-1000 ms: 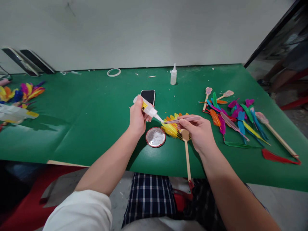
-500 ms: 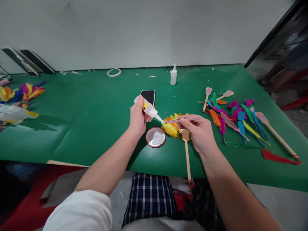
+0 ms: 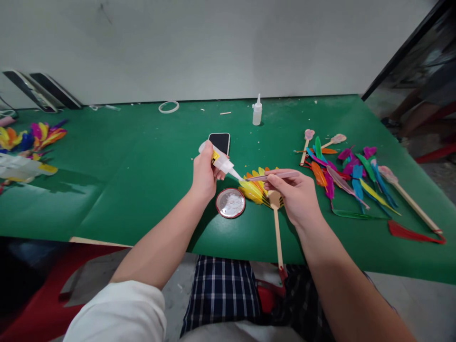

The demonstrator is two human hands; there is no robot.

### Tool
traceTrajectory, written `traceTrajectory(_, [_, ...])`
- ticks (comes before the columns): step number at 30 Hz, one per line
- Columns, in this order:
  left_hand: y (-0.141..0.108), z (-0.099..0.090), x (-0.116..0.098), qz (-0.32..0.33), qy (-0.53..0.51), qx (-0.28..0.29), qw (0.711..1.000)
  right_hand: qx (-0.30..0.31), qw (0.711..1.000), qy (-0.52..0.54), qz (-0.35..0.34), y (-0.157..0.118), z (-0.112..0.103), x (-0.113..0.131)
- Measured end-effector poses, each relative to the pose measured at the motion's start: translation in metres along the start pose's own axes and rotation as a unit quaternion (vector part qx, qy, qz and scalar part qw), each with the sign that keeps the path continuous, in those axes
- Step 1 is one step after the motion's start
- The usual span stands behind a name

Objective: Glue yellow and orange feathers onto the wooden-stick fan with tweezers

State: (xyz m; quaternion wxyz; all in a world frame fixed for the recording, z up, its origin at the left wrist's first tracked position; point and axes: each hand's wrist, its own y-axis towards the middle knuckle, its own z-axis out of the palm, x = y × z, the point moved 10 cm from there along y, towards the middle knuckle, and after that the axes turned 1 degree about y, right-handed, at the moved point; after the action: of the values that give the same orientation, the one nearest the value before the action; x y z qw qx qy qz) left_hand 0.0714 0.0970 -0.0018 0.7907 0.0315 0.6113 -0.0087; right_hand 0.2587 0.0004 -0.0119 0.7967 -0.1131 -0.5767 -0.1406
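My left hand (image 3: 205, 172) is closed around a white glue bottle (image 3: 223, 162) with a yellow label, its nozzle pointing down to the right. Between the fingers of my right hand (image 3: 297, 194) is a pair of tweezers (image 3: 272, 176); their tips meet the nozzle end, and anything they pinch is too small to make out. Beneath them lies a feather fan (image 3: 253, 191) of yellow and orange feathers, partly covered by my right hand. Its wooden handle (image 3: 277, 232) extends past the table's front edge. A round red-rimmed dish (image 3: 230, 203) holding whitish material sits left of the fan.
Behind my left hand lies a phone (image 3: 220, 142). A small dropper bottle (image 3: 257, 111) stands farther back, near a clear ring (image 3: 168, 107). Loose coloured feathers (image 3: 351, 173) and wooden sticks (image 3: 409, 198) spread over the right side. More feather pieces (image 3: 44, 135) lie far left.
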Motion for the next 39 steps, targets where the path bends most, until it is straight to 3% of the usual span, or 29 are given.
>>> traceTrajectory(12, [-0.002, 0.008, 0.007, -0.033, -0.014, 0.037, 0.999, -0.009, 1.000, 0.023, -0.018, 0.001, -0.001, 0.002])
traceTrajectory(21, [-0.010, 0.026, 0.019, -0.152, -0.082, 0.114, 0.978, -0.015, 1.000, 0.023, -0.011, 0.001, -0.004, 0.002])
traceTrajectory(27, [-0.004, 0.019, 0.017, -0.152, -0.137, 0.079, 0.976, -0.009, 1.000, 0.021, -0.011, 0.001, -0.002, 0.002])
traceTrajectory(32, [0.002, 0.007, 0.018, -0.126, -0.113, 0.035, 0.985, -0.004, 1.000, 0.001, -0.004, 0.001, -0.002, 0.001])
traceTrajectory(39, [0.006, 0.001, 0.022, -0.117, -0.136, 0.020, 0.984, -0.015, 1.000, -0.008, 0.002, 0.002, -0.007, 0.001])
